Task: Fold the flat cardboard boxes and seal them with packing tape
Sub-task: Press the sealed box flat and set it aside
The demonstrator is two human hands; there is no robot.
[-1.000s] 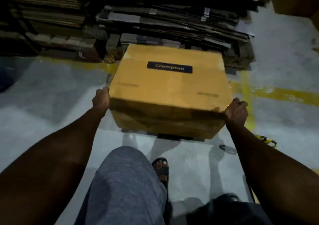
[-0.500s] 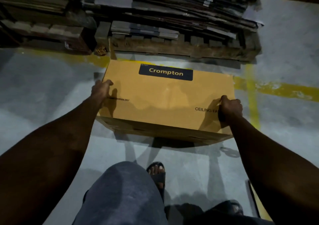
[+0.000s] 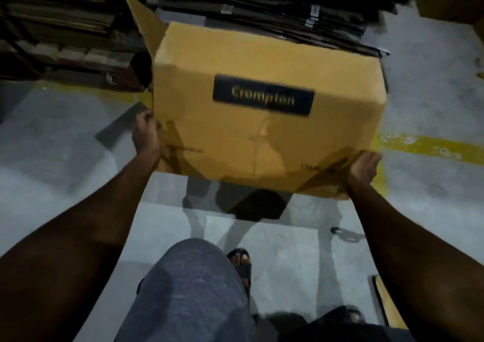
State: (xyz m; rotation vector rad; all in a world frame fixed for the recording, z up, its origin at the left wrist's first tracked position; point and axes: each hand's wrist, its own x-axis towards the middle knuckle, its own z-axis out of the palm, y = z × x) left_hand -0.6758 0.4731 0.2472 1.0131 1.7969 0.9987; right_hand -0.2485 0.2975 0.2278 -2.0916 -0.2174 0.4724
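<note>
A yellow-brown cardboard box (image 3: 262,137) with a dark "Crompton" label is held above the grey floor, tilted with its labelled face toward me. One flap (image 3: 142,20) sticks up at its far left corner. My left hand (image 3: 146,134) grips the box's near left edge. My right hand (image 3: 364,164) grips its near right bottom corner, fingers curled under the edge. The box's underside and far side are hidden.
Stacks of flat cardboard on pallets (image 3: 65,35) fill the back. A yellow floor line (image 3: 429,145) runs to the right. A tape roll (image 3: 345,235) lies on the floor by my right arm. My knee (image 3: 188,289) and sandalled foot (image 3: 241,263) are below the box.
The box has been lifted off the floor and tipped up, its far end rising. A flap now shows at the far left. My right hand shifted down to the bottom corner.
</note>
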